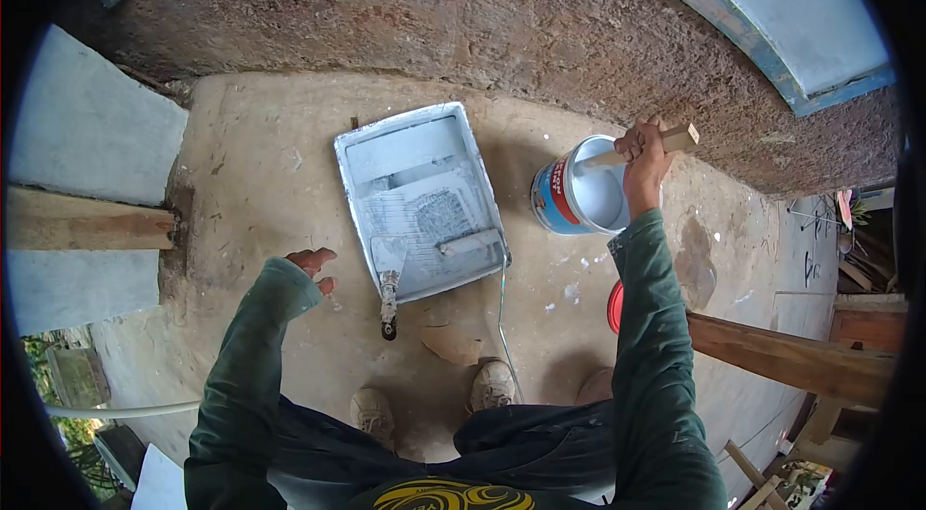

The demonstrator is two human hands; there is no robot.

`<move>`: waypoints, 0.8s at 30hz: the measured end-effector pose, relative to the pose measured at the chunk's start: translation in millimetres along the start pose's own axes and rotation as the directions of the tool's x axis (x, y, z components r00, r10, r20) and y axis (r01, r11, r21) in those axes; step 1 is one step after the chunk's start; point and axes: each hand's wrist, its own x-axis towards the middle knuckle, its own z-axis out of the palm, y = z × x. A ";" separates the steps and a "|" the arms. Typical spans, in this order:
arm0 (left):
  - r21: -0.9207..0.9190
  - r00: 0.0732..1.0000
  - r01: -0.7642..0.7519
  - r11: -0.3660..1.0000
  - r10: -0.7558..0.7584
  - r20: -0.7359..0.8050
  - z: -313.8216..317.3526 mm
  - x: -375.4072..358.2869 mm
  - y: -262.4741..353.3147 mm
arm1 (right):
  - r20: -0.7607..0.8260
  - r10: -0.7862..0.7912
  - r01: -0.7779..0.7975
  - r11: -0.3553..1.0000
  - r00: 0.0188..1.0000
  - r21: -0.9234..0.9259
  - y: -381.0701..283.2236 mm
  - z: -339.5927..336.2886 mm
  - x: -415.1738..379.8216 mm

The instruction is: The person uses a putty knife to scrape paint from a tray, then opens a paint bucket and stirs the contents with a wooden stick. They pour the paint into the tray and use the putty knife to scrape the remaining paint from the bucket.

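Observation:
My right hand is wrapped round a wooden stick that reaches down into a paint bucket. White paint fills part of that bucket. My left hand hangs free to the left of the paint tray, its fingers apart and nothing in them. Inside the paint-smeared tray lies a paint roller, with its thin handle running over the near right corner. A flat scraper leans on the tray's near left edge, its dirty handle sticking out toward me.
A rough brown wall base runs along the far side. A red lid lies partly behind my right forearm. Wooden posts stand at left and right. A broken flat piece lies by my shoes.

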 end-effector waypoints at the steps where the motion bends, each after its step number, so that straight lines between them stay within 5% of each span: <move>1: -0.003 1.000 0.008 1.000 -0.008 -0.005 -3.3 -0.3 3.6 | 0.121 0.146 -0.163 0.976 0.982 0.142 2.2 -5.5 2.8; 3: 0.030 1.000 0.014 0.999 -0.014 0.011 -10.8 -0.9 12.5 | 0.154 0.297 -0.305 0.952 0.942 0.031 -13.1 -14.9 10.1; 6: 0.048 1.000 -0.019 0.999 0.019 -0.006 -10.2 -2.7 8.2 | 0.030 0.245 -0.239 0.962 0.969 -0.134 -21.5 -18.6 15.4; 8: 0.067 1.000 -0.010 0.998 0.010 -0.003 -6.8 -2.8 2.1 | -0.084 0.040 -0.057 0.975 0.996 -0.213 -21.3 -15.7 13.9; 12: 0.053 0.997 0.031 0.998 -0.035 0.063 -12.5 2.1 11.8 | -0.095 -0.107 0.093 0.985 0.990 -0.145 -14.0 0.3 2.3; 15: 0.054 0.999 -0.051 0.997 0.050 0.015 -0.7 6.6 3.3 | 0.052 -0.181 0.187 0.968 0.982 -0.166 -1.4 8.8 -4.5; 18: 0.082 0.999 -0.041 0.996 0.040 0.014 -2.7 6.5 4.0 | 0.113 0.090 -0.092 0.996 0.989 0.009 2.0 10.3 -9.9; 21: 0.045 1.000 -0.006 0.999 0.005 0.030 -11.2 5.6 8.5 | 0.095 0.255 -0.252 0.967 0.962 -0.050 -9.8 -5.1 -1.2; 24: 0.058 1.000 -0.018 0.998 0.017 0.010 -10.4 5.6 7.3 | 0.000 0.187 -0.186 0.975 0.982 -0.120 -11.4 -21.9 2.4</move>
